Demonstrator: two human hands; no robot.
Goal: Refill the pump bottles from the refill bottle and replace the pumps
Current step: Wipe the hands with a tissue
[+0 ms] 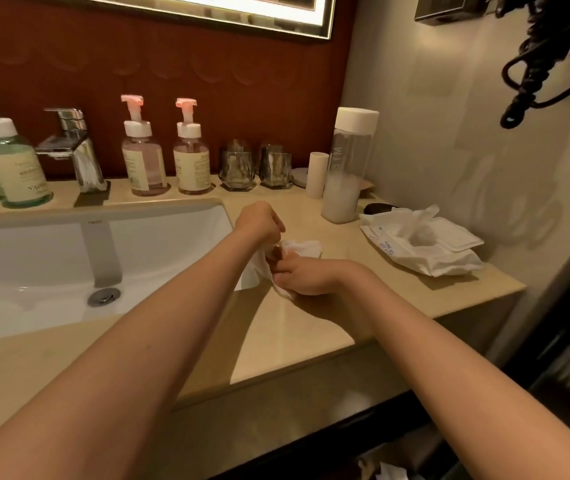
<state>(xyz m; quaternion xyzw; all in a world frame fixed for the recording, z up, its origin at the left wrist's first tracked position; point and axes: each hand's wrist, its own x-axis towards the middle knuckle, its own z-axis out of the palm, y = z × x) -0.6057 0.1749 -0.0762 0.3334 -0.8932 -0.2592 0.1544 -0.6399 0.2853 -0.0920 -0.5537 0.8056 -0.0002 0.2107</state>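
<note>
one wipe in left grip, right grip, refill bottle beyond

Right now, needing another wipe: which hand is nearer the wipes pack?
Right. Both hands grip a wipe; the right hand is just left of the wipes pack, the left hand farther left by the sink.

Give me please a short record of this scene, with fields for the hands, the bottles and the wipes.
left hand: holds the wipe near the sink
right hand: holds the same wipe
left pink bottle: upright, pump on
right pink bottle: upright, pump on
refill bottle: upright, capped, partly full
wipes pack: open, on the counter
</note>
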